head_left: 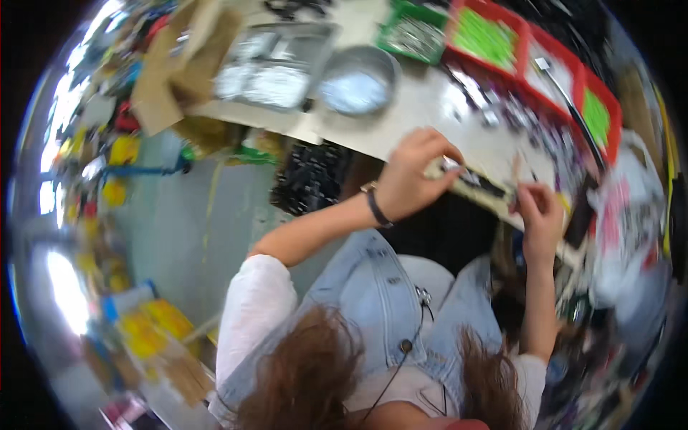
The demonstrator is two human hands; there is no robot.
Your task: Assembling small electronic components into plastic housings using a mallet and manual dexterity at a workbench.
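My left hand [414,174] is over the table's near edge, thumb and fingers pinched on a small shiny silver-white piece [450,165]. To the right, my right hand [541,218] is closed in a pinch at the table's edge; whatever is between its fingertips is too small and blurred to name. A short black strip [489,186] shows between the two hands, and I cannot tell whether either hand touches it. Beyond them lie many small silver and purplish pieces [527,122], smeared by motion.
Red bins [527,68] with bright green and whitish parts line the far right, beside a green bin [416,32]. A round metal bowl [358,79] and a divided metal tray [315,43] stand further left. Under the table is a box of black parts [312,175]. A plastic bag [627,208] hangs right.
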